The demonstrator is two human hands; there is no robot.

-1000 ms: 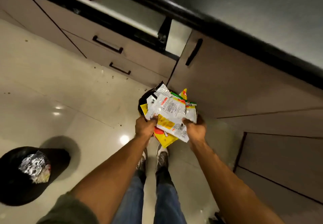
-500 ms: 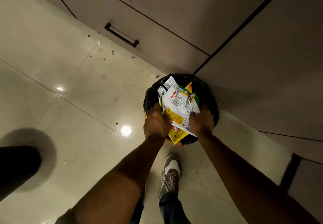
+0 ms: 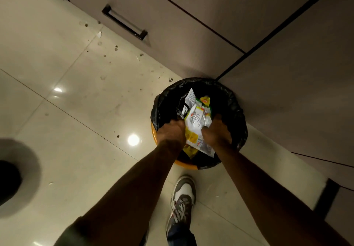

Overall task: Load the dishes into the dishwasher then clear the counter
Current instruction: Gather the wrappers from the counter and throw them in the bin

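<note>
the pale tiled floor [image 3: 57, 130] fills the left and bottom of the frame, and grey cabinet fronts [image 3: 191, 6] run across the top and right. where the two cabinet runs meet, right of centre, stands a waste bin [image 3: 237, 111] with a black liner folded over its orange rim. it is tucked into the corner, probably to keep it out of the walkway.

the bundle of food wrappers [image 3: 197, 119], white and yellow packets, sits inside the bin's mouth, below the liner's edge. the left hand [image 3: 171, 132] and right hand [image 3: 217, 132] both clutch it from either side. they seem to squeeze the loose packets together so none slip out before letting go.

one grey and white shoe [image 3: 183, 194] stands just below the bin. crumbs [image 3: 115, 48] lie scattered at the upper left, near the drawer handle [image 3: 124, 23].
</note>
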